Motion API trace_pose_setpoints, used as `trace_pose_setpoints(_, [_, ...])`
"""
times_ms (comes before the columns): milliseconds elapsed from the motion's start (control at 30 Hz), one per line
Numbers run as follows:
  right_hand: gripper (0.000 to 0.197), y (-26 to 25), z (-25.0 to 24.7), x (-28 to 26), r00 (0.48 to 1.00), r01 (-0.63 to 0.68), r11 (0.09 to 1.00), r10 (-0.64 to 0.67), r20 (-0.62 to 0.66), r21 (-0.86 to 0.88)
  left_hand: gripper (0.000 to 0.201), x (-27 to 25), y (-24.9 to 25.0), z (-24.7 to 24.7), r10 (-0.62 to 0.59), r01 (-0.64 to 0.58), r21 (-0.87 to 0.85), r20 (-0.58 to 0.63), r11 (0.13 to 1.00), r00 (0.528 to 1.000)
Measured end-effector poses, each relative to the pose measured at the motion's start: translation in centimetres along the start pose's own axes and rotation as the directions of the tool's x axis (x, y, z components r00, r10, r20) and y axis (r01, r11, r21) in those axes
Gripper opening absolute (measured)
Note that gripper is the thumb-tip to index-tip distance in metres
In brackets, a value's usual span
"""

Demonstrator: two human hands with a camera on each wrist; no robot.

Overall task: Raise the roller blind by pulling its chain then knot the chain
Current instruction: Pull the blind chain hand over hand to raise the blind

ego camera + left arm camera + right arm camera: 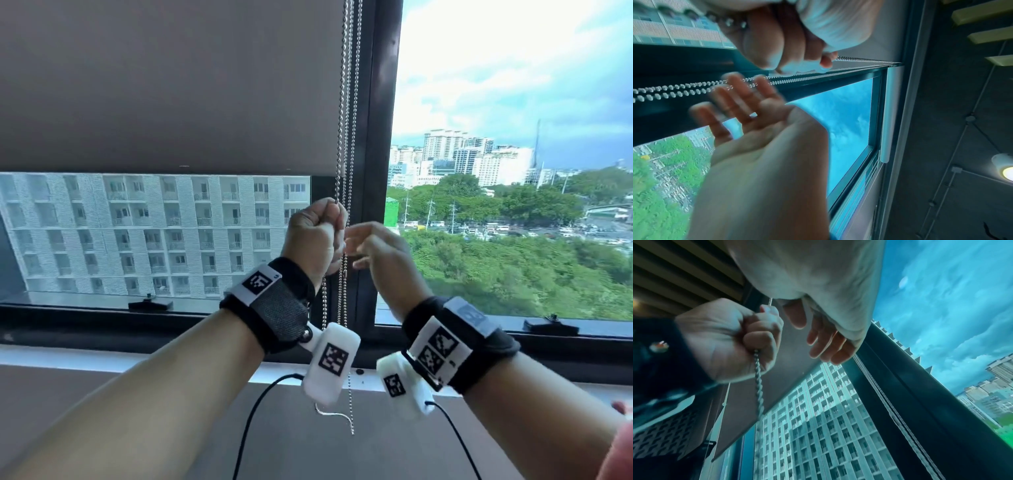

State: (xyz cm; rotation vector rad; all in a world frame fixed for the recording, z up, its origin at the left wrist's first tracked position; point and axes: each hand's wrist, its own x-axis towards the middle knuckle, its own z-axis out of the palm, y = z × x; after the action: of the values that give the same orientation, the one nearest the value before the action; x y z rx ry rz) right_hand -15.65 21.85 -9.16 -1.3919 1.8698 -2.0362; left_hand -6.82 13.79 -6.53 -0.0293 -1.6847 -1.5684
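Note:
The grey roller blind (pixel 171 85) covers the upper part of the left pane, its bottom edge well above the sill. Several strands of metal bead chain (pixel 347 102) hang along the dark mullion. My left hand (pixel 315 233) is a fist around one strand, which runs out below it (pixel 759 381). That fist (pixel 777 40) fills the top of the left wrist view. My right hand (pixel 370 246) is just right of it with fingers (pixel 824 344) straight and spread. It holds nothing and reaches at the free strands (pixel 674 87). Blur hides whether it touches them.
The dark window mullion (pixel 380 137) stands right behind the chains. The white sill (pixel 102 356) runs below, with black latches (pixel 150 303) on the lower frame. The loose chain end (pixel 351 411) dangles past the sill. Black cables (pixel 253 411) trail from my wrist cameras.

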Motion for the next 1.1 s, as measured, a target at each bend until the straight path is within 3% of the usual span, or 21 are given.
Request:
trace_pose_setpoints(100, [0.028, -3.1, 0.3, 1.5, 0.992, 0.107, 0.991, -0.101, -0.077, 0.077, 0.039, -0.3, -0.1, 0.8, -0.025, 0.025, -0.015, -0.021, 1.000, 0.999])
trace_pose_setpoints(233, [0.032, -7.4, 0.7, 3.0, 0.984, 0.173, 0.957, -0.158, -0.083, 0.231, 0.041, -0.9, -0.4, 1.6, -0.090, 0.090, -0.018, -0.013, 0.996, 0.996])
trace_pose_setpoints(367, [0.036, -9.1, 1.2, 4.0, 0.993, 0.111, 0.919, -0.089, -0.075, 0.378, 0.042, -1.7, -1.1, 1.5, -0.107, 0.107, -0.006, 0.019, 0.994, 0.994])
trace_pose_setpoints(700, [0.045, -8.1, 1.7, 2.8, 0.993, 0.122, 0.878, -0.102, -0.067, 0.463, 0.048, -2.6, -1.4, 1.4, -0.106, 0.103, 0.041, 0.068, 0.994, 0.992])
trace_pose_setpoints(800, [0.045, -7.4, 1.6, 2.4, 0.990, 0.141, 0.885, -0.122, -0.072, 0.444, 0.032, -2.6, -1.2, 1.1, -0.142, 0.141, 0.025, 0.054, 0.990, 0.988])
trace_pose_setpoints(900, [0.043, -6.3, 1.7, 2.2, 0.988, 0.155, 0.879, -0.127, -0.093, 0.450, 0.023, -2.2, -0.6, 1.3, -0.105, 0.106, 0.001, 0.053, 0.994, 0.993])
trace_pose_setpoints(1033, [0.044, -4.8, 1.7, 1.5, 0.986, 0.156, 0.904, -0.118, -0.118, 0.399, 0.030, -1.5, 0.3, 1.0, -0.043, 0.044, -0.052, 0.027, 0.998, 0.999])
trace_pose_setpoints(1100, [0.048, -4.6, 1.8, 0.6, 0.993, 0.114, 0.884, -0.082, -0.089, 0.454, 0.035, -1.0, 0.7, 1.1, -0.034, 0.032, -0.057, -0.033, 0.998, 0.999])
